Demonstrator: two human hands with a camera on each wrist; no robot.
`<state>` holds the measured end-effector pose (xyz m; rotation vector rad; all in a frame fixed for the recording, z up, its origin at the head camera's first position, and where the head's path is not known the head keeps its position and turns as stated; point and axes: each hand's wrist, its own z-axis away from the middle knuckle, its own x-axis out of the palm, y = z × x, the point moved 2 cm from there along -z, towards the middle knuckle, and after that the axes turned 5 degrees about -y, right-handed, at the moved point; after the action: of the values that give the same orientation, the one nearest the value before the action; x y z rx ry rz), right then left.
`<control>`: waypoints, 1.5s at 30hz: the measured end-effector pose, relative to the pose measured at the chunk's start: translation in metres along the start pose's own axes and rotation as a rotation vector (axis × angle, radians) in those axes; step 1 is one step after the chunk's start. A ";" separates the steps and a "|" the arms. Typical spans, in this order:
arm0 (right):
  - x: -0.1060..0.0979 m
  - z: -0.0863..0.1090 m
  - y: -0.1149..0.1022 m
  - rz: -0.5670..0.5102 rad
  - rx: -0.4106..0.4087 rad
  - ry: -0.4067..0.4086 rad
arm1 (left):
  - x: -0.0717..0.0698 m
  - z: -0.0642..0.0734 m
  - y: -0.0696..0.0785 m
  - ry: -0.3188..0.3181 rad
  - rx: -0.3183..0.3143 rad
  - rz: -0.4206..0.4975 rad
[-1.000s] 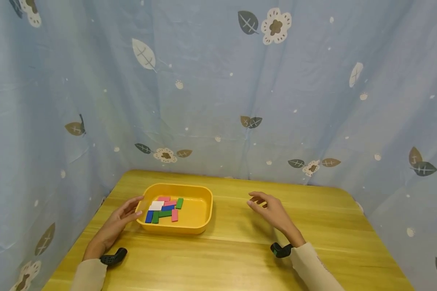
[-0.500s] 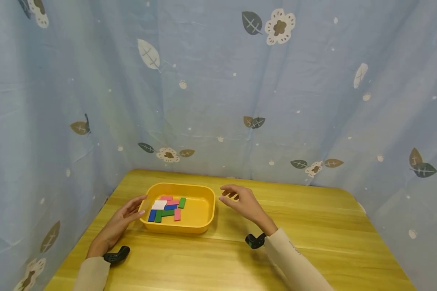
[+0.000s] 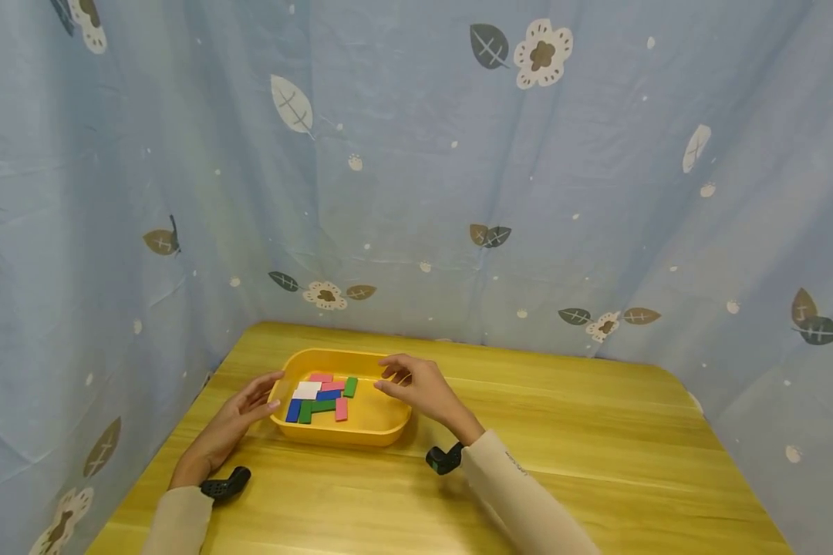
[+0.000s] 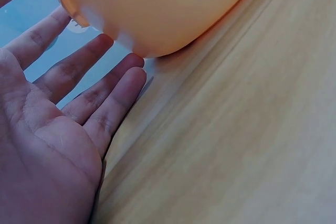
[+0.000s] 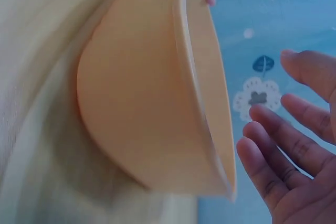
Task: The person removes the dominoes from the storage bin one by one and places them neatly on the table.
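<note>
Over on the left, the left hand [image 3: 231, 420] rests loose fingers against the yellow tray [image 3: 340, 437]; opposite, the right hand [image 3: 423, 389] hovers at its right end, relaxed, gripping nothing. Left of centre on the table [image 3: 597, 432], that tray looks light and rigid, best held by the rim; inside, mostly left, the flat coloured tiles [image 3: 323, 405] look stiff, perhaps slippery, so pinch their edges.

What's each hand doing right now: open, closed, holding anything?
Left hand: open, at the left end of the yellow tray.
Right hand: open, holding nothing, above the tray's right end.
</note>
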<state>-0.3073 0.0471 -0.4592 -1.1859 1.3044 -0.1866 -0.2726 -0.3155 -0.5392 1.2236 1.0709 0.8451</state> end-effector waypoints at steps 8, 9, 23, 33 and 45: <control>0.028 -0.017 -0.007 -0.073 0.032 -0.034 | -0.001 -0.001 -0.002 0.008 -0.003 0.042; 0.032 -0.019 -0.007 -0.077 0.043 -0.037 | -0.001 -0.001 -0.002 0.011 -0.003 0.046; 0.059 -0.030 -0.007 -0.171 0.149 -0.126 | 0.000 -0.003 -0.002 0.003 -0.008 0.043; 0.068 -0.036 0.001 -0.315 0.267 -0.216 | -0.001 -0.004 -0.001 0.012 -0.004 0.040; 0.076 -0.039 0.003 -0.286 0.391 -0.193 | 0.000 -0.002 0.000 0.020 -0.015 0.042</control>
<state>-0.3148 -0.0267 -0.5026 -1.0189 0.8759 -0.5000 -0.2741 -0.3150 -0.5393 1.2309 1.0567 0.8977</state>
